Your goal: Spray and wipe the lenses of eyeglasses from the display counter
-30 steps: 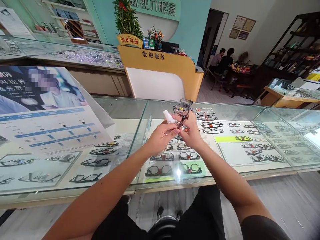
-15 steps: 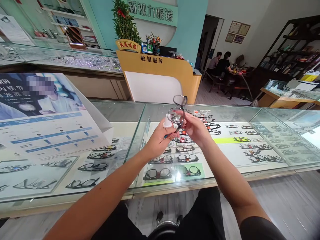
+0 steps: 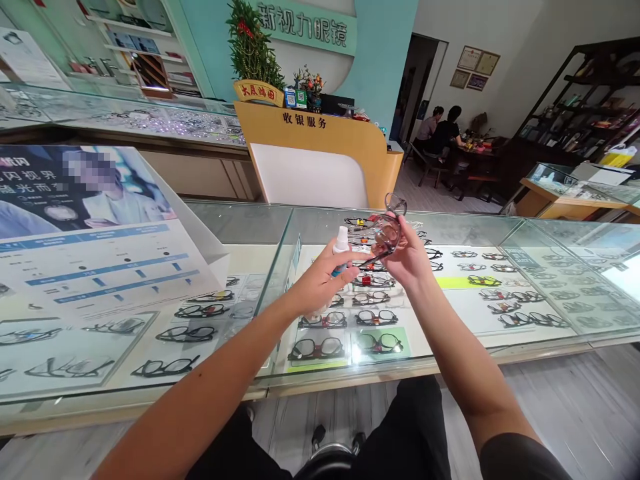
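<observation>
My left hand [image 3: 320,283] is closed around a small spray bottle [image 3: 341,245] with a white top, its nozzle pointing right. My right hand [image 3: 410,257] grips a pair of glasses [image 3: 386,230] with clear lenses and a dark frame, held tilted just right of the bottle's top. Both hands hover above the glass display counter [image 3: 280,220], a little apart from each other. Beneath the glass lie rows of spectacle frames [image 3: 320,348].
A slanted advertising board [image 3: 100,227] stands on the counter at left. Behind the counter is a yellow cashier desk [image 3: 320,150] with a plant [image 3: 250,40]. Two people sit at a table [image 3: 445,127] in the back right. A second glass case [image 3: 575,183] stands at right.
My right hand has carried the glasses to the right and tilted them. The spray bottle's white top now shows clear of the glasses in my left hand.
</observation>
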Demonstrator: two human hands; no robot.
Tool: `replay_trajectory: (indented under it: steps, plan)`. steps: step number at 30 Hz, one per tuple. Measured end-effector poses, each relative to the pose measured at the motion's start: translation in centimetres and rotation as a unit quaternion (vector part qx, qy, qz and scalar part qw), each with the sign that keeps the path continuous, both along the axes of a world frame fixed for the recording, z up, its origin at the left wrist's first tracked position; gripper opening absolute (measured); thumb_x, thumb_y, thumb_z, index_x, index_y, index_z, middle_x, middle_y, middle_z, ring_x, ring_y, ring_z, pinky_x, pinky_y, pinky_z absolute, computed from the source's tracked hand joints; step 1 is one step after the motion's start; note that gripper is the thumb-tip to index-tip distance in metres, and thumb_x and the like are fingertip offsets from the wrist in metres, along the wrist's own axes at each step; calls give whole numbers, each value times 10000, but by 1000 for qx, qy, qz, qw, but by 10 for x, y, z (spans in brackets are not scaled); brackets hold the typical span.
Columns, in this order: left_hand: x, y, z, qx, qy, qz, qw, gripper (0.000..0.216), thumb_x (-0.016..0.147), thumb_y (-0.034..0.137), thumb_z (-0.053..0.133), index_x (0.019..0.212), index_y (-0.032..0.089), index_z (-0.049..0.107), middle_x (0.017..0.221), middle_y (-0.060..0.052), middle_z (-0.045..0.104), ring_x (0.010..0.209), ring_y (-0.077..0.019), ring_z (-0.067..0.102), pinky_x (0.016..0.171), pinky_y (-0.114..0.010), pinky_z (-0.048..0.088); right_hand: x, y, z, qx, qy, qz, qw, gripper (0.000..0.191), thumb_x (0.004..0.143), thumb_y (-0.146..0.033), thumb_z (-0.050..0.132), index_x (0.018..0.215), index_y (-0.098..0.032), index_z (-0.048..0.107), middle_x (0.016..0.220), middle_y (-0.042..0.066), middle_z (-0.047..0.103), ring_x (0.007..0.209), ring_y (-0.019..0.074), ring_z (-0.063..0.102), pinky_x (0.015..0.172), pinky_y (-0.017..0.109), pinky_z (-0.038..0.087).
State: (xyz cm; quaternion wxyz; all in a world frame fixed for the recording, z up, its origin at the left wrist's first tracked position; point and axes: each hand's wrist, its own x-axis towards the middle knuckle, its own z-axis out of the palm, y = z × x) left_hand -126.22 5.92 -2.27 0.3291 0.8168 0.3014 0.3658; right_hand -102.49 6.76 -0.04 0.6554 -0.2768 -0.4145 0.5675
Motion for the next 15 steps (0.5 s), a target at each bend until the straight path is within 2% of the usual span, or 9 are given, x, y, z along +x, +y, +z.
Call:
replay_trajectory:
  steps: [3,5,6,9,12,15]
  plan:
    - [-4,4,0,6,-50,19,999,355,1153,468,556,1388,299,763,1357,-113,681,1310,-283,648,1160,-423,546,10,3,2,4,-5,-19,1000,337,960,-656,840,1076,-340,835,734,-31,566,655,160,497,692,346,578]
    - [-5,9,-4,0,-114,15,993,262,1141,410,579,1372,296,625,1311,-83,652,1103,-206,653,1028,-366,578,14,5,1,6,-6,-26,1000,347,972,-672,821,1086,-345,834,770,-24,609,671,160,530,701,345,587]
    - [-5,12,-6,-9,-149,8,989,260,1126,396,610,1359,308,535,1285,-64,646,1036,-180,638,974,-346,584,15,5,1,9,-4,-27,1000,349,978,-675,815,1094,-346,833,801,-19,641,687,161,557,710,345,593]
    - [-3,19,-10,-61,-228,-32,971,429,1079,403,701,1277,344,325,1302,-27,671,927,-136,636,905,-335,601,14,4,0,3,18,-23,1000,330,961,-642,848,1080,-335,828,949,-6,763,774,161,665,750,337,625]
    - [-1,22,-7,-128,-253,-55,957,509,1069,487,749,1287,339,313,1460,-82,705,966,-150,713,939,-385,639,10,1,-1,-13,37,-5,999,293,926,-574,905,1029,-311,825,1149,-1,852,892,157,758,771,298,649]
    - [-2,22,1,-201,-256,-46,944,575,1025,597,805,1369,311,443,1561,-141,671,1086,-213,748,909,-398,678,4,-1,-2,-19,18,18,999,279,908,-531,928,997,-283,835,1214,20,880,972,167,799,780,264,661]
